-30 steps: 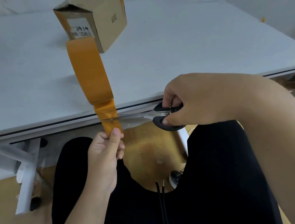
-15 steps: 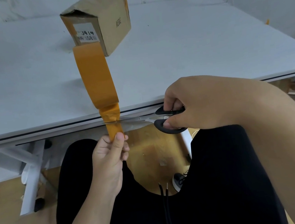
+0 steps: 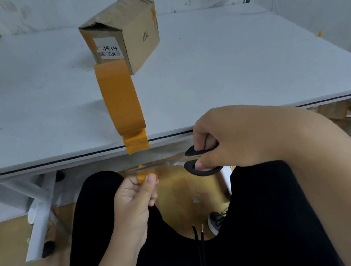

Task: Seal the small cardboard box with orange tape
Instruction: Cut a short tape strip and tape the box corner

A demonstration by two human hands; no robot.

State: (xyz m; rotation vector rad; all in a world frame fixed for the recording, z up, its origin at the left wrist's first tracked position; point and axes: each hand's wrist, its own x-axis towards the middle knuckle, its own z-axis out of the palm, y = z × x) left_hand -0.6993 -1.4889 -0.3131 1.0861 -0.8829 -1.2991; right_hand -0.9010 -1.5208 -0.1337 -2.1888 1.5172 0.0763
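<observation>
Your left hand (image 3: 134, 200) pinches a small offcut of the tape (image 3: 120, 99), and your right hand (image 3: 232, 141) grips the scissors (image 3: 202, 164). The tape hangs limp from the box (image 3: 124, 36) on the table (image 3: 229, 72). It is light and sticky, so take it by its free lower end.

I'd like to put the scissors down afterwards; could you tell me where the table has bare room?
Bare table lies right of the cardboard box, out to the wall. It is crowded near the hanging orange tape.
</observation>
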